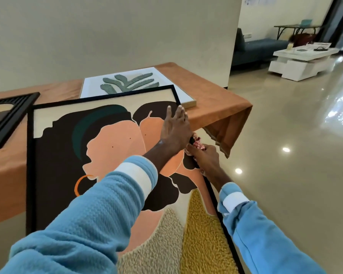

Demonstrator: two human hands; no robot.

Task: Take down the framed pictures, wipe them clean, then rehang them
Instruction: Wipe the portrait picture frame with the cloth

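Observation:
A large black-framed picture (111, 155) of two stylised heads lies tilted over the front edge of the table, its lower end towards me. My left hand (175, 129) presses flat on its upper right part, fingers spread. My right hand (203, 157) grips a red-and-white patterned cloth (198, 144) against the frame's right edge. A white-framed leaf picture (135, 84) lies flat on the table behind it. A dark moulded frame (6, 115) rests at the far left.
The table wears an orange-brown cloth (216, 95) that hangs over its right end. A plain wall (107, 36) rises behind. To the right lies glossy floor (295, 135), with a white coffee table (301, 60) and a blue sofa (259, 46) farther back.

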